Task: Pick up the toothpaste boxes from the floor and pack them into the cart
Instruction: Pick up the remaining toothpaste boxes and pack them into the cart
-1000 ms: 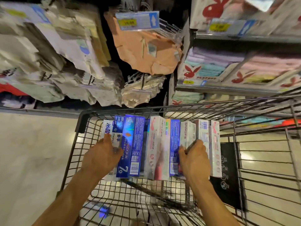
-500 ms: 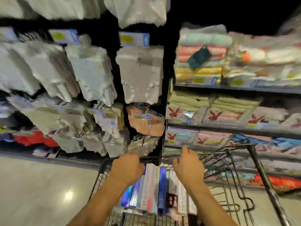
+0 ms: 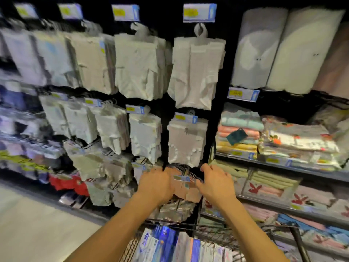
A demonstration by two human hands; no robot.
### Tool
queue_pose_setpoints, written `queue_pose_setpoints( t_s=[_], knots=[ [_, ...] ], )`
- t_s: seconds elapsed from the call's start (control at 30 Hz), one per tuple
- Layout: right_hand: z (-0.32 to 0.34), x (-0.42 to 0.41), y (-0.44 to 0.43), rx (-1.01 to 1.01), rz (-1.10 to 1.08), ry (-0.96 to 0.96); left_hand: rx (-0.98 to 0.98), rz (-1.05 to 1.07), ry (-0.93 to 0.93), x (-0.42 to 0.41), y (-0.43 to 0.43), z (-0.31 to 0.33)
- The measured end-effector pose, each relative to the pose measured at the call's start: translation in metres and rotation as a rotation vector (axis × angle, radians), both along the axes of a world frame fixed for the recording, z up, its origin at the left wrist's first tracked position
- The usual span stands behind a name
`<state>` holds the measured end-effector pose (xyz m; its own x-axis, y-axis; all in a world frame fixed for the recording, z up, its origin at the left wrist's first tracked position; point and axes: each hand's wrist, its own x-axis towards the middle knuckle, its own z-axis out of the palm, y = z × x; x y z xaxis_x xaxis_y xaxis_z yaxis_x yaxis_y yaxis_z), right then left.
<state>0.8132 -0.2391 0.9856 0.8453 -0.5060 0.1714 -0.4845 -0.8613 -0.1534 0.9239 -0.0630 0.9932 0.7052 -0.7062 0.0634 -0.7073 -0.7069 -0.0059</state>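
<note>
Both bare arms reach forward above the cart [image 3: 294,235], whose black wire rim shows at the bottom of the view. The left hand [image 3: 155,187] is raised in front of the hanging packets, its fingers curled loosely downward with nothing in its grip. The right hand [image 3: 216,184] hangs beside it, a little apart, fingers spread and slightly bent, its grip likewise empty. The toothpaste boxes [image 3: 175,246] stand upright side by side in the cart, below and between the two forearms, blue and white packs pressed against one another; the picture is smeared here, so their print is not readable. Behind the hands, pale packets [image 3: 194,72] hang on hooks in rows under blue and yellow price tags [image 3: 199,13]. To the right, shelves [image 3: 283,165] carry folded towels [image 3: 239,129] in pink, yellow and green. The pale floor [image 3: 37,224] shows at lower left.
</note>
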Motion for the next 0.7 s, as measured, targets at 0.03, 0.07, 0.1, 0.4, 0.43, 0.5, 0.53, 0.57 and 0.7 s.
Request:
queue_pose_setpoints(
  t_s=[0.03,0.07,0.1,0.4,0.43,0.5,0.53,0.57,0.7],
  knots=[
    [0.002,0.008,0.007,0.002,0.036,0.006,-0.009,0.031,0.006,0.002,0.011,0.001],
    [0.002,0.016,0.015,-0.002,0.080,0.010,-0.010,0.069,0.007,0.003,0.023,0.001],
    [0.001,0.025,0.025,-0.010,0.129,0.012,-0.007,0.118,0.006,0.003,0.037,0.000],
    [-0.026,0.074,0.190,-0.035,0.744,0.065,0.033,0.758,0.076,-0.080,0.236,-0.020],
    [-0.029,0.072,0.216,-0.033,0.817,0.069,0.039,0.840,0.082,-0.099,0.261,-0.023],
    [-0.032,0.060,0.269,-0.034,0.960,0.060,0.056,0.999,0.097,-0.143,0.309,-0.027],
    [-0.034,0.050,0.295,-0.025,1.035,0.052,0.063,1.078,0.111,-0.169,0.331,-0.028],
    [-0.036,0.037,0.321,-0.016,1.110,0.051,0.062,1.157,0.128,-0.195,0.352,-0.030],
    [-0.048,-0.015,0.417,-0.005,1.340,0.092,0.019,1.450,0.155,-0.296,0.423,-0.036]
  ],
)
